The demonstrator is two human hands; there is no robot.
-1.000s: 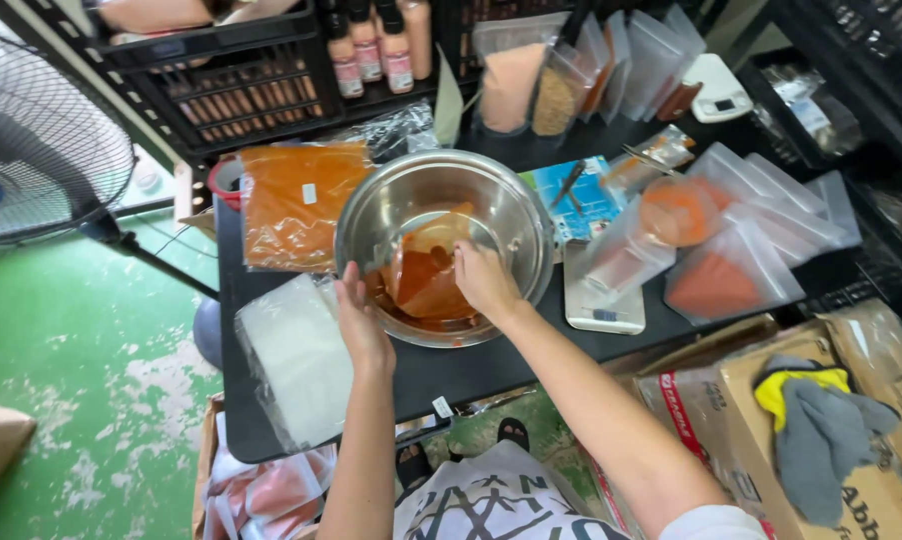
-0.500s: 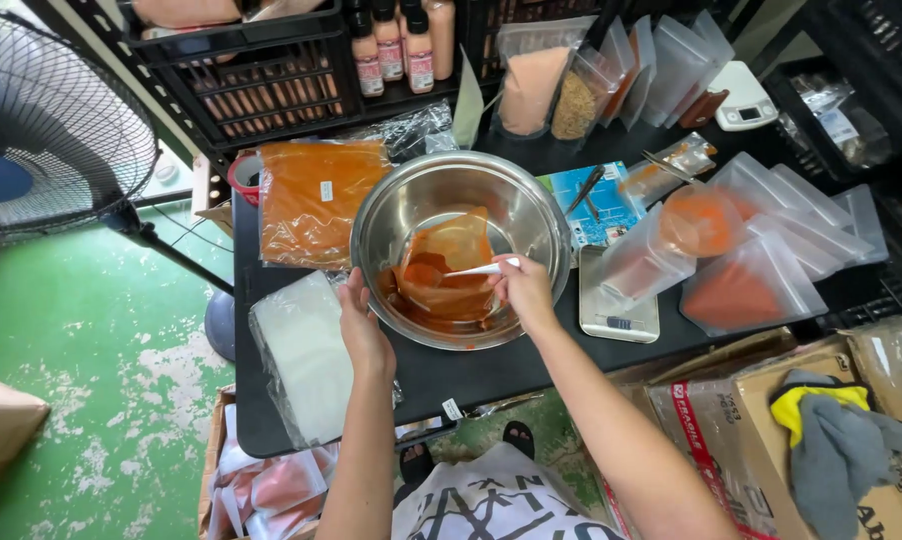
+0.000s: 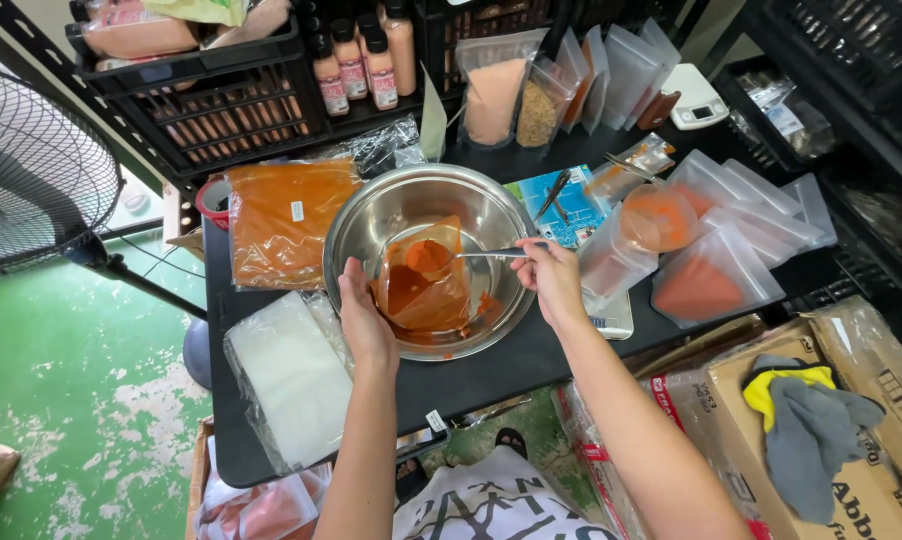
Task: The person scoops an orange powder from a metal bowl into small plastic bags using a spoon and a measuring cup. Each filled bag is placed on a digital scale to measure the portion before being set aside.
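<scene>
Left hand [image 3: 363,318] grips the near edge of a small clear pouch [image 3: 426,290], fingers closed on its rim, holding it open and tilted inside a steel mixing bowl [image 3: 371,215]. The pouch sits in the bowl's centre and already carries orange-red powder in its lower part. Right hand [image 3: 551,275] is closed around the handle of a metal spoon [image 3: 491,254]; the spoon reaches toward 9 o'clock from that hand, its loaded tip lying over the pouch mouth with a heap of the same powder on it. The two hands are apart, one at each side of the bowl: left at about 8 o'clock of the bowl, right at about 3 o'clock. Loose powder smears the bowl floor near 5 o'clock.

The bowl stands on a black table [image 3: 481,385]. At 10 o'clock of the bowl lies a large flat bag of orange powder [image 3: 289,222], just beside the rim. At 7 o'clock lies a stack of empty clear bags [image 3: 291,375]. At 3 o'clock, beyond the right hand, stand filled pouches of orange powder [image 3: 711,280] in a row, near the table edge. At 12 o'clock are upright pouches [image 3: 496,95] and a group of small bottles [image 3: 366,60]. A fan [image 3: 31,170] stands well apart at 9 o'clock.
</scene>
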